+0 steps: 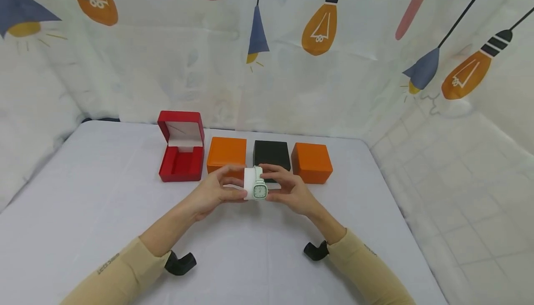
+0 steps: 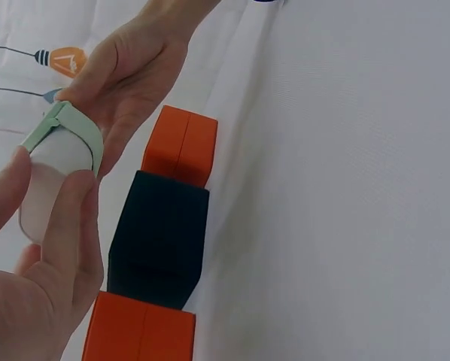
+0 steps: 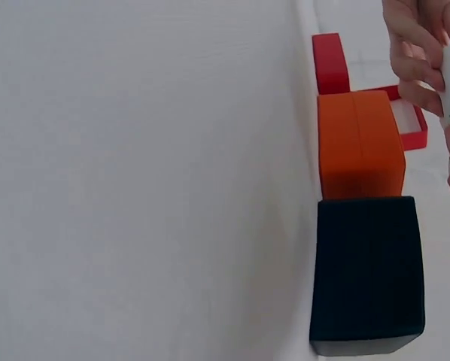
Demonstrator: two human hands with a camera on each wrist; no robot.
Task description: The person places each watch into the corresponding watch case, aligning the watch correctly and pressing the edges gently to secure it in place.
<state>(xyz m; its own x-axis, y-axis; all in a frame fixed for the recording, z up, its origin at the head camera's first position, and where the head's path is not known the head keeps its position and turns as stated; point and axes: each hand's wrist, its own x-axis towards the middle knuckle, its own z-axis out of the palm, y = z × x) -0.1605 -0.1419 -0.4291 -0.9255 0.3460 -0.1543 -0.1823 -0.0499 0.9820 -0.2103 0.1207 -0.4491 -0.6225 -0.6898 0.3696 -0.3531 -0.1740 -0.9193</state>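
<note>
A pale green wristwatch (image 1: 260,191) with a squarish dial is wrapped around a white rounded watch cushion (image 1: 248,184), held up over the table. My left hand (image 1: 213,193) grips the cushion from its left end, thumb and fingers on opposite sides. On the other side my right hand (image 1: 293,193) pinches the watch at its strap, thumb low and fingers on top. The left wrist view shows the strap (image 2: 84,128) running over the end of the white cushion (image 2: 46,192). Behind the hands stands a dark box (image 1: 272,151), its lower front partly covered.
An open red box (image 1: 180,178) with a pale lid lining stands at the back left. Beside it is an orange box (image 1: 226,151), and a second orange box (image 1: 313,162) sits right of the dark one. A patterned curtain (image 1: 167,64) hangs behind the white-covered table (image 1: 100,193).
</note>
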